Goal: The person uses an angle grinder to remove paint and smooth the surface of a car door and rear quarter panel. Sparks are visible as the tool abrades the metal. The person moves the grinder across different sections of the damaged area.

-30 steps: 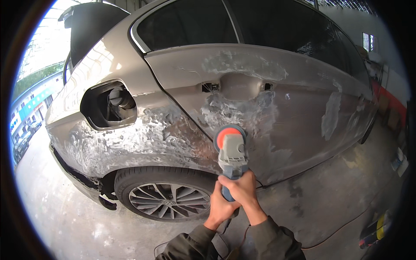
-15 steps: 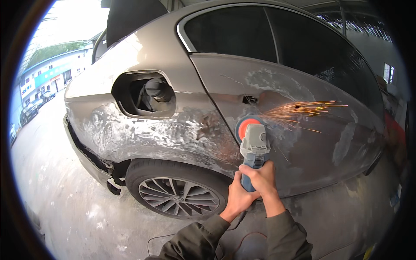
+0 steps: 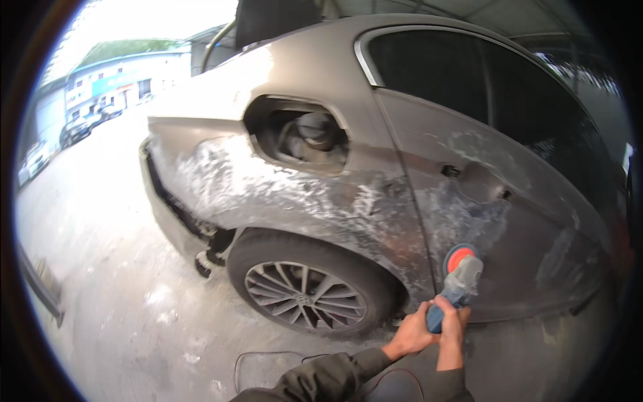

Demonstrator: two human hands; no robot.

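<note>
Both my hands grip a blue and grey angle grinder (image 3: 463, 276) by its body. My left hand (image 3: 413, 333) wraps the rear of it from the left, and my right hand (image 3: 453, 326) closes on it from the right. Its red disc (image 3: 459, 257) is at the lower front part of the car's rear door (image 3: 529, 261), close to the door seam; whether it touches cannot be told. No sparks show. Patches of bare, scuffed metal mark the door and the rear fender (image 3: 315, 208) beside it.
An open fuel filler recess (image 3: 298, 134) sits in the fender above the rear wheel (image 3: 305, 295). The rear bumper (image 3: 171, 218) hangs broken at the left. A cord (image 3: 268, 353) lies on the concrete floor. Parked cars (image 3: 75, 131) and a building stand outside at far left.
The view has swung left, so the car appears further right. The grinder has moved lower on the door and now tilts to the right. The orange sparks have gone.
</note>
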